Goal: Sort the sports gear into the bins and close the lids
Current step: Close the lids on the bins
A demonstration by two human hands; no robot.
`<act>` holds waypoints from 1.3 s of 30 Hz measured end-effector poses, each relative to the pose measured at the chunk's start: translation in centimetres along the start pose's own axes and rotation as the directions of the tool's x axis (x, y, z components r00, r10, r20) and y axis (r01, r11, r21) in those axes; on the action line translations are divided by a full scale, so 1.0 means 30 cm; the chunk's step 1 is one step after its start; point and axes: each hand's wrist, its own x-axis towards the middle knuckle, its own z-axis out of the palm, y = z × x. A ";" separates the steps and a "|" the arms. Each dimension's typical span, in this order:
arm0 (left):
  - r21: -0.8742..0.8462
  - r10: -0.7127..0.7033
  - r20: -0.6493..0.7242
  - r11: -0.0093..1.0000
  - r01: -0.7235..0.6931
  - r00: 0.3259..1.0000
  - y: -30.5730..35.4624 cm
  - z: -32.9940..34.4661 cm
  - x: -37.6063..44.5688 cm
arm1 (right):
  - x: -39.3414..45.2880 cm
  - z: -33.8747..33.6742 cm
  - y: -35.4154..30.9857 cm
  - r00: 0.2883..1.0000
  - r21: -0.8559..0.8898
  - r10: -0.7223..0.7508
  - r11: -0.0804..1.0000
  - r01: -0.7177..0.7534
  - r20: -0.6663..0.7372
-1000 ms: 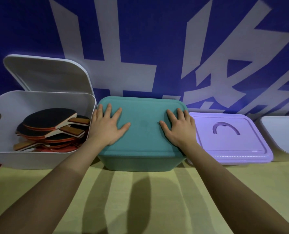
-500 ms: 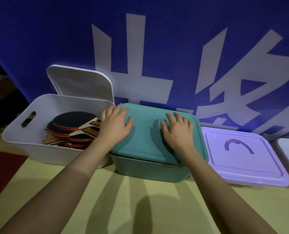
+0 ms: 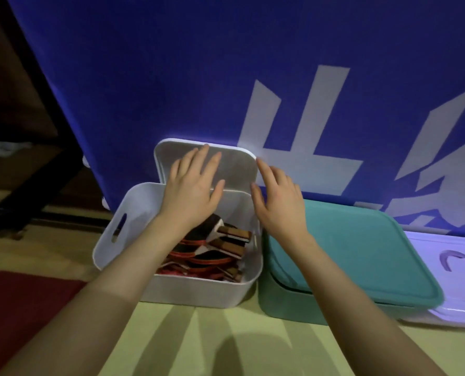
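Observation:
An open white bin (image 3: 117,240) on the floor holds several table tennis paddles (image 3: 212,251). Its white lid (image 3: 236,169) leans upright against the blue banner behind it. My left hand (image 3: 192,191) lies over the lid's face with fingers straight and spread. My right hand (image 3: 277,199) reaches to the lid's right edge, fingers straight, fingertips at the edge. Right of the white bin stands a teal bin (image 3: 288,308) with its teal lid (image 3: 361,253) on top. Further right is a purple lidded bin (image 3: 459,294).
A blue banner (image 3: 171,77) with white characters stands behind the bins. Yellow-green floor (image 3: 198,343) lies in front, a dark red mat (image 3: 17,302) at the left. Dark furniture legs (image 3: 22,202) stand at the far left.
Both hands left the teal lid and moved left and up to the white lid behind the paddle bin. The view swung left.

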 end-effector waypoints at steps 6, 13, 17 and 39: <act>-0.009 -0.068 0.080 0.998 0.069 0.994 -0.301 0.027 0.031 | 0.105 0.171 -0.140 0.977 -0.028 0.214 0.976 -0.214 -0.013; -0.246 -0.138 0.221 0.950 0.192 0.965 -0.464 0.125 0.056 | 0.165 0.270 -0.155 0.911 0.045 0.411 0.911 -0.410 -0.039; -0.413 -0.156 0.183 0.884 0.220 0.971 -0.454 0.142 0.057 | 0.176 0.288 -0.179 0.887 0.180 0.458 0.879 -0.442 -0.054; -0.598 -0.370 -0.236 0.784 0.165 0.899 -0.422 -0.148 0.139 | 0.315 0.012 -0.370 0.886 0.308 0.332 0.922 -0.234 -0.323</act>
